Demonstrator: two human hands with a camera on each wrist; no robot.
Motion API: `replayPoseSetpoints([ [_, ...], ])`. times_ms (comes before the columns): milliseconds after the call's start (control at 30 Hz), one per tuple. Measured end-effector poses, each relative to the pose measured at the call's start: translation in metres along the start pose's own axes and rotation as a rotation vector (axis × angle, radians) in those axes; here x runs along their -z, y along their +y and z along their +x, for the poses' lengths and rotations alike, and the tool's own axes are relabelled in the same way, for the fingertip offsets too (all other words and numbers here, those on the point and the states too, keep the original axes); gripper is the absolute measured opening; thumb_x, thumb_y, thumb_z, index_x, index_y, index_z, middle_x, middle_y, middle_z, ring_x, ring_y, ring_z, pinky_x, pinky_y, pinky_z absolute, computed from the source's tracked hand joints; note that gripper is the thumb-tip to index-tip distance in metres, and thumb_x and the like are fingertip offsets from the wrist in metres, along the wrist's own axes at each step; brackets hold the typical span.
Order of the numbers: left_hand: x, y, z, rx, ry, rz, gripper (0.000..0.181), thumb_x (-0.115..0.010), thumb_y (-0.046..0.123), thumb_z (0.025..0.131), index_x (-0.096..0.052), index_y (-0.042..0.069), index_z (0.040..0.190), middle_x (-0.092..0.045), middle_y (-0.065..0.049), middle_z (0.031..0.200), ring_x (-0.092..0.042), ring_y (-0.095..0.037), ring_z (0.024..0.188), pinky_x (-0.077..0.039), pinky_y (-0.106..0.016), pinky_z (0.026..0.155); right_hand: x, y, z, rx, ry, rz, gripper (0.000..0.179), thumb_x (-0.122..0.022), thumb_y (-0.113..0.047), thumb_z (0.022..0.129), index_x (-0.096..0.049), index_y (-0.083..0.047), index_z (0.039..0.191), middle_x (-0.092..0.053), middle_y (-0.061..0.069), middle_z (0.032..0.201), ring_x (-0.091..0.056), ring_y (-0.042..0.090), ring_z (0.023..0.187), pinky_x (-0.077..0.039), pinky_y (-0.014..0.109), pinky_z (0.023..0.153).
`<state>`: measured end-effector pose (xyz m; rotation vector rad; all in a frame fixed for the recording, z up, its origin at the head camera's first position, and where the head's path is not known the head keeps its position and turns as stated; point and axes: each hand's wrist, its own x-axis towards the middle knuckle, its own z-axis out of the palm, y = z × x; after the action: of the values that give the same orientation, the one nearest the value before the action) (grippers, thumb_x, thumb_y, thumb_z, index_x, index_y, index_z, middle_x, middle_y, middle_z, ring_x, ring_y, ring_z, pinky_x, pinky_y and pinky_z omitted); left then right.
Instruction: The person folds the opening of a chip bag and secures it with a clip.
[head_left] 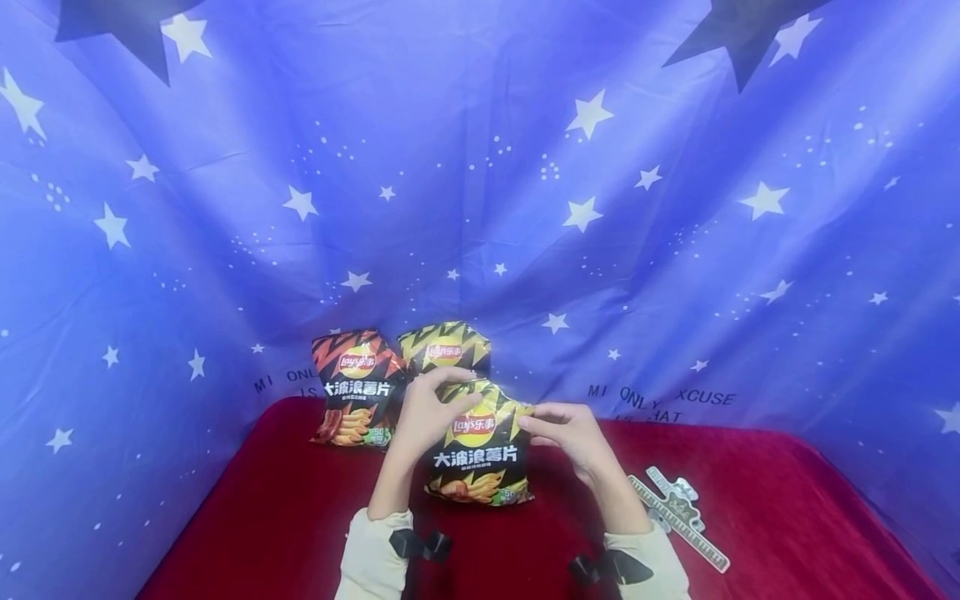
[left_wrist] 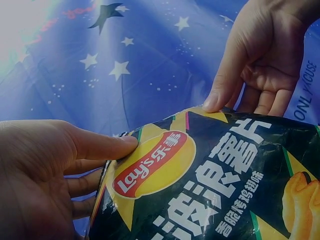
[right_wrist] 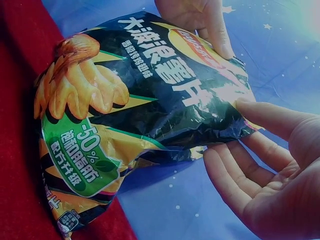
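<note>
Over the red table (head_left: 277, 508), both arms reach from the near side toward the far side, the left arm (head_left: 393, 483) slanting right and the right arm (head_left: 618, 500) slanting left. Between the hands is the bag (head_left: 480, 457), printed front facing near, its upper part at the fingers. Just beyond it is the rear bag (head_left: 446, 337); the red bag (head_left: 356, 387) is to the left, the clip (head_left: 678, 517) to the right. The left hand (head_left: 433, 412) pinches the bag's upper left edge, thumb on the front, fingers behind. The right hand (head_left: 567, 435) pinches the upper right corner, thumb in front, fingers slightly spread behind.
</note>
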<state>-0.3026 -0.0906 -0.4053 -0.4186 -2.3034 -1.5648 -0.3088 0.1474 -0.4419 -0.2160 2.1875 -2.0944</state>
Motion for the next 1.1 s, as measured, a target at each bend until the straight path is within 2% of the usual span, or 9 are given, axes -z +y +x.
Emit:
replayPoseSetpoints([
  [433,-0.0017,0.0002,0.0001,0.009,0.016,0.01,0.028,-0.084,0.015,0.083,-0.077,0.008,0.109,-0.078,-0.004,0.109,-0.067,-0.027,0.117,-0.047,-0.052,0.108,-0.0009,0.0002,0.0006,-0.003,0.022,0.016,0.031,-0.076,-0.001,0.086,-0.069,0.016,0.111,-0.077,0.002,0.088,-0.073,0.013,0.079,-0.064,0.034,0.077],
  [633,-0.002,0.0011,0.0,0.006,0.024,0.022,0.026,-0.084,0.015,0.082,-0.077,0.011,0.107,-0.078,-0.004,0.108,-0.067,-0.027,0.116,-0.047,-0.052,0.108,-0.0005,0.0004,0.0015,0.009,0.023,0.011,0.029,-0.077,-0.002,0.086,-0.07,0.016,0.108,-0.076,0.002,0.087,-0.073,0.013,0.08,-0.064,0.034,0.076],
  [733,-0.0022,0.0007,0.0001,-0.003,0.032,0.03,0.025,-0.084,0.015,0.082,-0.078,0.011,0.106,-0.078,-0.005,0.107,-0.068,-0.028,0.115,-0.039,-0.055,0.115,-0.0009,0.0006,0.0019,0.011,0.034,0.009,0.03,-0.078,-0.002,0.085,-0.07,0.015,0.108,-0.076,0.001,0.086,-0.073,0.013,0.079,-0.064,0.035,0.076],
  [900,-0.0026,0.0007,0.0004,-0.037,0.04,0.043,0.024,-0.084,0.013,0.082,-0.078,0.009,0.104,-0.079,-0.006,0.106,-0.07,-0.03,0.113,-0.017,-0.062,0.125,-0.0016,0.0015,0.0025,0.027,0.049,-0.002,0.029,-0.078,-0.002,0.085,-0.07,0.016,0.107,-0.077,0.002,0.086,-0.073,0.013,0.078,-0.064,0.036,0.076],
  [1100,-0.0035,0.0009,0.0004,-0.061,0.046,0.041,0.021,-0.084,0.01,0.082,-0.078,0.009,0.101,-0.079,-0.006,0.104,-0.07,-0.03,0.112,-0.014,-0.064,0.125,-0.0012,0.0031,0.0022,0.038,0.062,-0.018,0.029,-0.078,-0.001,0.084,-0.07,0.016,0.106,-0.077,0.004,0.086,-0.073,0.014,0.077,-0.064,0.037,0.076],
])
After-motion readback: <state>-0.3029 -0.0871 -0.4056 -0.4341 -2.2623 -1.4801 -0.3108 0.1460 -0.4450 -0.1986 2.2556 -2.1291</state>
